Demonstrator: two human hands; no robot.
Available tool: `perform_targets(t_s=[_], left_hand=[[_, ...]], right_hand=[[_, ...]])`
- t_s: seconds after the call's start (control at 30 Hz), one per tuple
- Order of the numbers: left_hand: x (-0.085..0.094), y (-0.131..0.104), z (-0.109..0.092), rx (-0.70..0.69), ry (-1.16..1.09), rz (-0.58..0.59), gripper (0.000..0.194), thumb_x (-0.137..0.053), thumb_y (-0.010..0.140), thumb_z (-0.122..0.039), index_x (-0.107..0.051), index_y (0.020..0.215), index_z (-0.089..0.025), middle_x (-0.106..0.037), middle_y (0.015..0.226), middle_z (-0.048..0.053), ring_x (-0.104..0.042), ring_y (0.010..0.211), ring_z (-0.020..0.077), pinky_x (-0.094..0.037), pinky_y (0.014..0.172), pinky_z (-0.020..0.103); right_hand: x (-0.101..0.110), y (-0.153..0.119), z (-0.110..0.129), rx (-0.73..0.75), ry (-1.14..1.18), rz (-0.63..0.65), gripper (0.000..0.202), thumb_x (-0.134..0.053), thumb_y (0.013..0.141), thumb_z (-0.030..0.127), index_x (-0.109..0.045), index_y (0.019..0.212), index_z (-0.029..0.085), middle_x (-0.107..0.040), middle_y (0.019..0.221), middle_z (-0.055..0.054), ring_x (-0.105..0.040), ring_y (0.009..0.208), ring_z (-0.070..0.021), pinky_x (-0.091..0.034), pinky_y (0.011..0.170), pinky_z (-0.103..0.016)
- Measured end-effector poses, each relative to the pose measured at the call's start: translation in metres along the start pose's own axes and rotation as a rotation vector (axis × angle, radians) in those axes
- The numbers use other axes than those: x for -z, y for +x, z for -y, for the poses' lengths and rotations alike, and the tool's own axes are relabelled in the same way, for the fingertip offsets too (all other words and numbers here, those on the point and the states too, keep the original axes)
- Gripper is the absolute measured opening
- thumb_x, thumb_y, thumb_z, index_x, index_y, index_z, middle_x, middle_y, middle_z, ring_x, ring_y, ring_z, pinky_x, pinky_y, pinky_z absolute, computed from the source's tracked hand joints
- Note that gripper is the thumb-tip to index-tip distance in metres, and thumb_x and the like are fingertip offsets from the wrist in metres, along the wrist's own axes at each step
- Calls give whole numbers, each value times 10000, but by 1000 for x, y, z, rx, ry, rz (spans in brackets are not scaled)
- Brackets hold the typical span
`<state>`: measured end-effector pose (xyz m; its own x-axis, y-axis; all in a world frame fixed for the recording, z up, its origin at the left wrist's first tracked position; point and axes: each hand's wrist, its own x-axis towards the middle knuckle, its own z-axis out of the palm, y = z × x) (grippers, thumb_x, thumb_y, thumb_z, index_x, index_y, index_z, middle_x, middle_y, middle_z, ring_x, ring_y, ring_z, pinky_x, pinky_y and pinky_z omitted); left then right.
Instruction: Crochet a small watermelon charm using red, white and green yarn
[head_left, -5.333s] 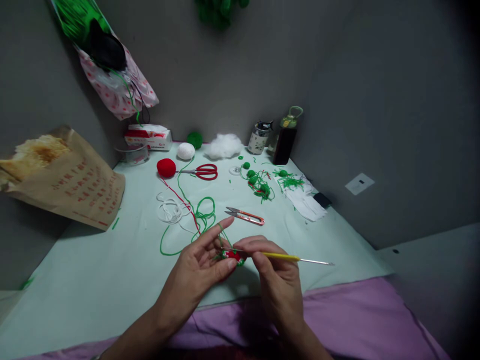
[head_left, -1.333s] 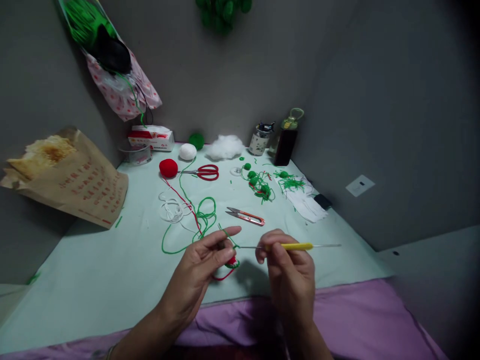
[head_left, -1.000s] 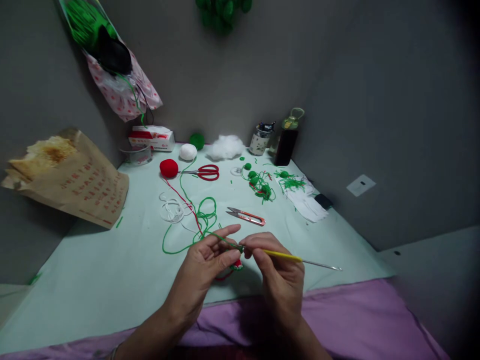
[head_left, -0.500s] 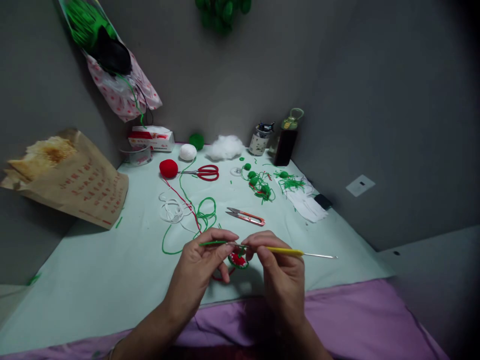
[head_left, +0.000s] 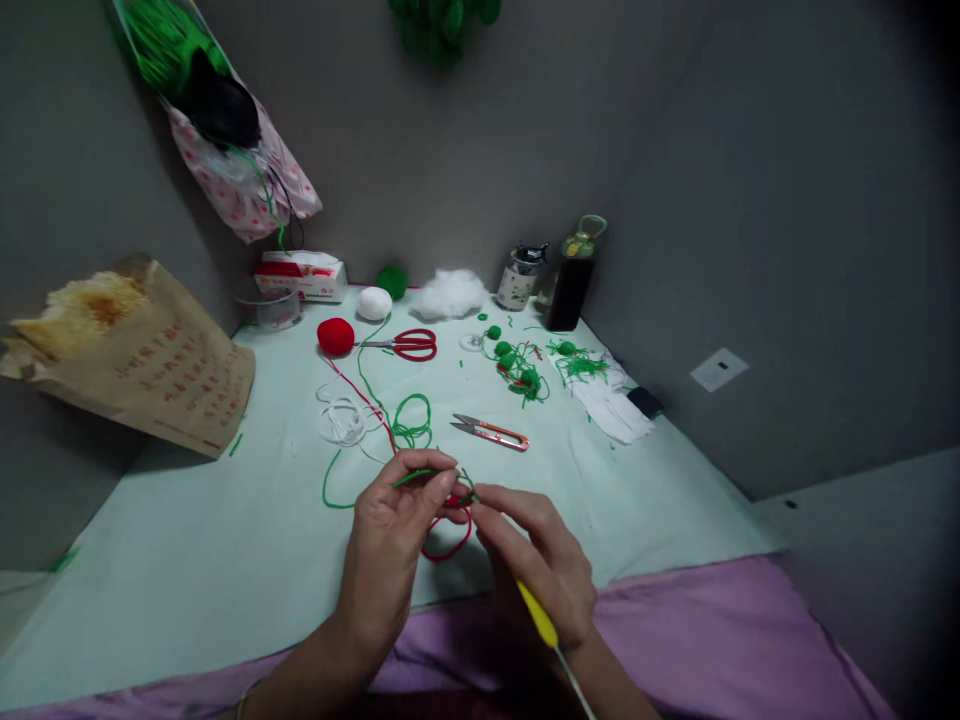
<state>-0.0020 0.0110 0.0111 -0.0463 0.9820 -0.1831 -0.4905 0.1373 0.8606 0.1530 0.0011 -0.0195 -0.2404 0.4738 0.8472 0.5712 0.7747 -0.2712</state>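
Note:
Between the thumb and fingers of my left hand [head_left: 386, 545] is a small red and green crochet piece [head_left: 455, 501], mostly covered by the fingers. A strand of green yarn [head_left: 412, 477] runs over that hand's index finger, and a loop of red yarn [head_left: 452, 552] hangs below. My right hand [head_left: 544, 560] is closed around a yellow-handled crochet hook [head_left: 537, 613], whose rear metal end points down toward me. Its thumb and index fingertips meet at the green yarn beside the piece. The hook's working tip is hard to make out.
Thread snips [head_left: 491, 432] lie just beyond my hands, with red-handled scissors [head_left: 414, 345] farther back. Coils of white yarn [head_left: 346, 422] and a red yarn ball [head_left: 335, 337] are to the left. Green crocheted bits [head_left: 528, 380] lie right. A paper bag [head_left: 180, 370] stands at far left.
My right hand has tilted the crochet hook from nearly level to steeply down toward me. The crochet piece has turned and drawn up under my left fingers, showing less of its red face.

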Motion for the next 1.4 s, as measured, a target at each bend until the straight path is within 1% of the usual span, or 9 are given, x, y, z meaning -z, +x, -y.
perform_targets(t_s=[0.13, 0.3, 0.5, 0.67, 0.87, 1.0, 1.17, 1.27, 1.4], left_hand=[[-6, -2, 0, 195, -166, 16, 259, -903, 747, -280, -699, 871, -181, -676, 682, -43, -608, 595, 84, -489, 561, 166], [-4, 2, 0, 282, -231, 112, 317, -929, 700, -270, -712, 895, -145, -668, 670, -31, -562, 555, 71, -469, 528, 163], [-1, 3, -5, 218, -113, 114, 277, -892, 748, -302, -702, 885, -154, -643, 568, -40, -539, 492, 75, -435, 491, 166], [1, 6, -10, 194, -80, 90, 280, -899, 734, -291, -703, 876, -150, -627, 564, -43, -541, 502, 76, -443, 497, 163], [5, 9, -10, 185, -40, 132, 267, -894, 729, -292, -702, 848, -151, -608, 611, -43, -557, 532, 83, -413, 469, 160], [8, 7, -9, 200, -15, 196, 228, -876, 751, -291, -706, 817, -154, -605, 589, -35, -527, 534, 88, -422, 483, 173], [11, 10, -8, 225, 24, 246, 193, -857, 781, -283, -713, 821, -160, -608, 593, -28, -527, 538, 92, -421, 507, 189], [15, 11, -9, 237, -19, 304, 168, -842, 808, -271, -756, 915, -175, -638, 722, -10, -558, 614, 98, -459, 564, 202], [19, 10, -5, 215, -63, 403, 404, -887, 743, -184, -788, 1132, -232, -658, 963, 13, -613, 827, 123, -516, 745, 220]], right_hand=[[-8, -7, -3, 49, -48, -34, 471, -645, 971, 98, -653, 1420, 239, -760, 1110, -111, -747, 1017, -236, -650, 789, -329], [-8, 2, 1, -235, 325, -129, 348, -576, 1026, 142, -743, 1267, 329, -758, 1052, -66, -747, 916, -205, -625, 730, -324], [5, 7, 1, -399, 540, -63, 303, -595, 1017, 107, -761, 1196, 287, -781, 1054, -47, -725, 939, -184, -596, 820, -323], [12, 5, 0, -479, 570, -51, 259, -585, 1030, 142, -781, 1125, 283, -780, 1008, -38, -713, 916, -186, -575, 812, -337], [13, 8, -3, -581, 657, -60, 203, -611, 1027, 203, -803, 1037, 270, -772, 926, -34, -701, 826, -171, -570, 768, -320], [12, 9, -6, -764, 830, -132, 161, -673, 995, 268, -818, 931, 241, -752, 817, -25, -690, 700, -142, -567, 680, -274], [15, 19, -8, -1018, 1044, -209, 160, -813, 876, 345, -811, 808, 201, -740, 728, -25, -657, 575, -113, -529, 561, -213], [14, 24, -6, -1161, 1199, -173, 206, -870, 810, 369, -783, 769, 187, -706, 658, -12, -591, 509, -87, -479, 512, -185], [8, 24, -1, -1310, 1406, -118, 240, -909, 766, 384, -769, 782, 190, -690, 679, -8, -509, 498, -56, -432, 495, -154]])
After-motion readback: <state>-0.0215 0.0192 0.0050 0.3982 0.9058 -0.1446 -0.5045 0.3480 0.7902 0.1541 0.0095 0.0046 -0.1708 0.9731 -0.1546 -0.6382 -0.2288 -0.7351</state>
